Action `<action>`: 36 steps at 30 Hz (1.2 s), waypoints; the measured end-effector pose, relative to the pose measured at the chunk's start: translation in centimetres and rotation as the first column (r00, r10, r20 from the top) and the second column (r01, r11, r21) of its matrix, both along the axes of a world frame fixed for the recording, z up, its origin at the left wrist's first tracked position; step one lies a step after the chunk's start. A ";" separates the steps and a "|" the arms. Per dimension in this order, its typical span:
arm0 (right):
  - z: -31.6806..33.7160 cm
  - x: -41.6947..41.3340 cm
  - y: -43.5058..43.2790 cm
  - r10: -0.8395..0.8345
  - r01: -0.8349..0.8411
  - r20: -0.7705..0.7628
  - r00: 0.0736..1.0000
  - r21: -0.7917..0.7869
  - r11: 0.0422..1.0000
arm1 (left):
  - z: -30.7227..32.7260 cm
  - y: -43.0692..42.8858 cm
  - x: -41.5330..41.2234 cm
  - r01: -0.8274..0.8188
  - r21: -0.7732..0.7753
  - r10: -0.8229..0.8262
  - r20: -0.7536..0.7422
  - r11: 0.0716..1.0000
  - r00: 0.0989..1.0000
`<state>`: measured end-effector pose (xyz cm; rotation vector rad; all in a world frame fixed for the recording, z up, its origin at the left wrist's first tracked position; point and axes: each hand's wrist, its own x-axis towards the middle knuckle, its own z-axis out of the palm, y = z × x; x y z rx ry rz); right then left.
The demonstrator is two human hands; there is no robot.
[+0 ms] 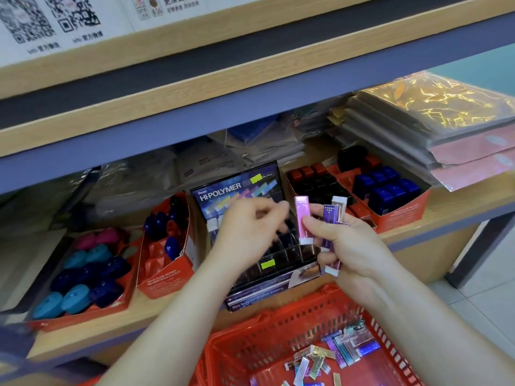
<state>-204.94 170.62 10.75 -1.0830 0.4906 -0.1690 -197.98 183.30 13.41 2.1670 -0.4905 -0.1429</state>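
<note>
Eraser display (250, 207) on shelf (412, 235), behind basket (267, 330)

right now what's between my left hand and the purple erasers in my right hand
A pink eraser, held upright by the right hand, as the head view shows.

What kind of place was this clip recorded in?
Probably a stationery shop: a Hi-Polymer eraser display box stands on a shelf between red trays of small goods, a red shopping basket holds loose erasers, and the right hand grips several slim erasers.
</note>
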 end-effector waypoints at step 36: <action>0.1 0.2 1.4 0.126 -0.119 -0.027 0.992 0.191 0.974 | -2.4 6.5 2.6 -0.158 0.221 0.027 0.500 0.962 0.866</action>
